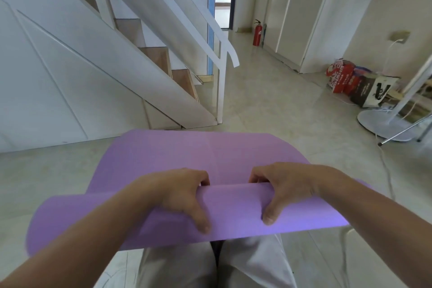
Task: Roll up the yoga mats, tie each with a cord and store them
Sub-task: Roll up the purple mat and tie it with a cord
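A purple yoga mat (198,152) lies on the tiled floor in front of me, its far end flat and its near end wound into a thick roll (233,208) above my knees. My left hand (182,194) grips the roll left of centre, fingers over the top and thumb on the near side. My right hand (280,189) grips it right of centre in the same way. No cord is in view.
A white staircase (131,58) with wooden treads rises at the left, its foot close to the mat's far edge. Bags (350,82) sit by the right wall, beside a fan base (385,124) with a trailing cable. A red fire extinguisher (257,33) stands far back.
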Motion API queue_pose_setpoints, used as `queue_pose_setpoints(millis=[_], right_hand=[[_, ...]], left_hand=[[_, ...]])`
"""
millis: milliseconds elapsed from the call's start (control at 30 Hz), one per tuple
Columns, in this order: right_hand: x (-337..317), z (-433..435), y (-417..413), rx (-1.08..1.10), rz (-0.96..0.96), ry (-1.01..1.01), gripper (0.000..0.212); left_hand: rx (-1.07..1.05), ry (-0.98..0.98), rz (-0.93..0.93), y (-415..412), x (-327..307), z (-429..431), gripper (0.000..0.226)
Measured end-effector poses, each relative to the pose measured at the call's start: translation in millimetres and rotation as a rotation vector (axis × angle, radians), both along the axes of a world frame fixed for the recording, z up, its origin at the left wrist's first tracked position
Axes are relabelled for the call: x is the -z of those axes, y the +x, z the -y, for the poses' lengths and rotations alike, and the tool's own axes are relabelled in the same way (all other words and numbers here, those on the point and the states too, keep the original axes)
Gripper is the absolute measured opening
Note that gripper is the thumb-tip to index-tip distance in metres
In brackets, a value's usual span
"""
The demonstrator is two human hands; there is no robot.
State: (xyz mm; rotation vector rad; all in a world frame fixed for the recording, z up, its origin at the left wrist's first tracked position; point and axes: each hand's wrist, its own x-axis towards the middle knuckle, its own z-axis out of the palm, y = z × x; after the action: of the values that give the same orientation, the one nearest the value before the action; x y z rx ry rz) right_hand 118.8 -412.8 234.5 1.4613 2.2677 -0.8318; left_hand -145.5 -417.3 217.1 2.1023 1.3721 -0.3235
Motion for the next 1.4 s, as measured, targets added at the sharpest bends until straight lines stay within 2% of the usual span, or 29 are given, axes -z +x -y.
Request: queue_pose_setpoints(millis=[133,267,333,400,500,567,600,667,700,800,867,967,1100,1233,1300,1400], right_hand=[[3,4,-2,-0.030,0.043,0.048,0.066],[13,26,-21,-0.164,0.116,0.312,0.098],[24,33,-29,-0.204,0.091,0.426,0.095],[22,25,-25,-0.109,0.017,0.382,0.088],[11,-1,-14,0.024,-0.056,0.216,0.080],[11,-20,-14,0.083,-0.133,0.111,0.074],[11,-28,-15,0.093,-0.156,0.075,0.071],[11,-37,-18,0.046,-0.138,0.090,0.075],[11,-38,-17,0.014,-0.107,0.155,0.085],[18,-33,-10,-0.104,0.027,0.404,0.118],[27,-28,-10,-0.172,0.100,0.514,0.120],[12,-28,-12,-0.112,0.012,0.603,0.105],[-39,-26,-7,-0.113,-0.046,0.493,0.093],[-43,-22,-11,-0.123,0.000,0.176,0.085],[-28,-24,-14,-0.100,-0.005,0.025,0.075],[-11,-31,-19,-0.062,-0.047,-0.101,0.063]], left_hand=[[-0.058,-0.126,0.057,1,12,-5,0.073],[-0.063,-0.206,0.064,3,1,-18,0.064],[-0.067,-0.209,0.020,4,-4,-22,0.060],[-0.048,-0.074,0.001,4,-10,-17,0.066],[0.035,0.300,-0.090,0,-12,10,0.100],[0.117,0.452,-0.251,6,0,31,0.120],[0.128,0.529,-0.329,10,10,37,0.122],[0.079,0.647,-0.386,14,23,29,0.108],[0.038,0.645,-0.352,11,21,21,0.101],[-0.051,0.452,-0.198,2,3,-7,0.095],[-0.098,0.263,-0.140,-3,-10,-27,0.095],[-0.124,0.065,-0.053,-9,-34,-49,0.095],[-0.111,-0.065,0.077,-21,-62,-42,0.077],[-0.111,-0.218,0.082,-28,-51,-16,0.079],[-0.094,-0.141,0.030,-28,-40,-2,0.088],[0.024,0.177,-0.135,-20,-25,27,0.107]])
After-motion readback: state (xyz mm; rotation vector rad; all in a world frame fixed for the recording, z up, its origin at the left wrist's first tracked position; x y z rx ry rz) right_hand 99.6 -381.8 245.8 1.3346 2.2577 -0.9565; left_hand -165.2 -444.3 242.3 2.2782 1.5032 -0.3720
